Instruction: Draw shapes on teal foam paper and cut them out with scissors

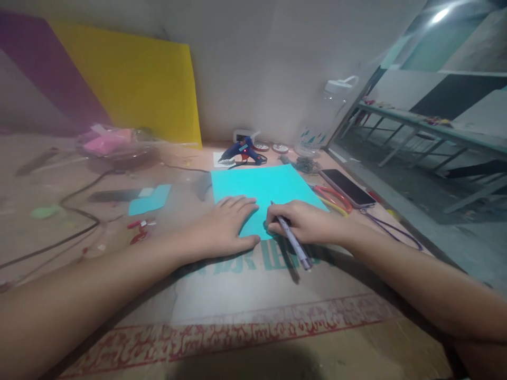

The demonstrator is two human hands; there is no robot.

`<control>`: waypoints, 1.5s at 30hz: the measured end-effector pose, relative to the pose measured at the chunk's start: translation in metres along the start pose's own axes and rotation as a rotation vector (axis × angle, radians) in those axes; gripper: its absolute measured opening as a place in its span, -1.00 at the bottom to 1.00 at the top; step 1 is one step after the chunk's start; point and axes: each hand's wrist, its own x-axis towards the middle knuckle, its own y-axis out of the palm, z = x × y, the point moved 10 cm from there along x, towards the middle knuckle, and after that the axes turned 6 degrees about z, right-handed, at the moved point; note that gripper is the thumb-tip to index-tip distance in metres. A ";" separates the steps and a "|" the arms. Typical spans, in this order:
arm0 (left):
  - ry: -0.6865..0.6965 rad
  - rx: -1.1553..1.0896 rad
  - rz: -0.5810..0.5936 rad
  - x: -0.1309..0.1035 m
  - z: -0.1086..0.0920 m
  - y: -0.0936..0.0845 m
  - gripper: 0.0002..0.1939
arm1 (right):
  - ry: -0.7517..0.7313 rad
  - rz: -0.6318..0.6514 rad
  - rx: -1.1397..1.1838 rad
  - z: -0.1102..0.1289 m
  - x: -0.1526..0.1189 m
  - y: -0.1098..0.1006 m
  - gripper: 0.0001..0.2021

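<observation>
A bright turquoise sheet of paper (257,182) lies flat on the table in front of me. My left hand (227,224) rests on its left edge, fingers stretched out and thumb apart, holding nothing. Over the sheet's lower right part, my right hand (303,221) grips a pale purple pen (295,243), its rear end slanting down toward me. The fingers hide the pen's tip, so I cannot tell whether it touches the paper. Just behind the sheet stands a blue glue gun (243,152) with a small red light.
To the right lie a phone (347,187) with a strap and red-handled pliers (335,196). A clear bottle (322,116) stands at the back. On the left are turquoise scraps (150,200), a dark cable (81,211) and a plastic bag with pink material (109,141). Yellow board (134,79) leans on the wall.
</observation>
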 end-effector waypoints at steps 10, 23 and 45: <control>-0.014 0.009 0.019 0.001 0.000 0.002 -0.17 | 0.001 -0.022 0.068 0.005 0.000 0.000 -0.92; -0.001 0.045 0.109 -0.011 -0.017 0.008 -0.25 | 0.134 -0.537 0.889 -0.065 0.001 -0.015 -0.68; 0.249 -0.040 -0.405 -0.033 -0.061 -0.064 -0.69 | -0.046 -0.400 0.921 0.000 -0.012 -0.014 -0.59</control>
